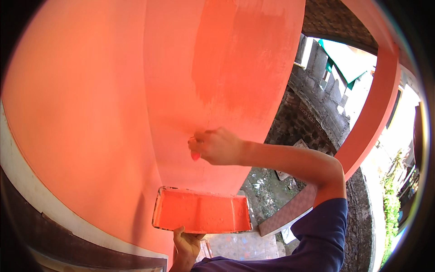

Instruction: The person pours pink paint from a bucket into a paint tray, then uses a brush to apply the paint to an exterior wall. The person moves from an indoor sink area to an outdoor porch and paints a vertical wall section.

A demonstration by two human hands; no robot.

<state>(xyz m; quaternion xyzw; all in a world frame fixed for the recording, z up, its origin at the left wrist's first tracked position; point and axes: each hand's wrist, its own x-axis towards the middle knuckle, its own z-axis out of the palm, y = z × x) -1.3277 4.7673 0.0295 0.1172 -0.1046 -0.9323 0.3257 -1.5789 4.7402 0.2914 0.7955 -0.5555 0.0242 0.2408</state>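
Observation:
My right hand (217, 146) is closed around the handle of a painting tool (195, 155) held against an orange wall (226, 77); only an orange-smeared tip shows below the fingers. A darker, wetter patch of fresh paint (240, 59) spreads on the wall above that hand. My left hand (186, 245) grips the near edge of a rectangular paint tray (201, 211) coated in orange paint, held below the right hand close to the wall.
The wall's corner edge (145, 90) runs down the left of the painted face. A pale band and dark base (27, 190) lie at the wall's foot. Grey block walls (317, 90), rubble-strewn ground (267, 186) and an orange pillar (376, 113) are at the right.

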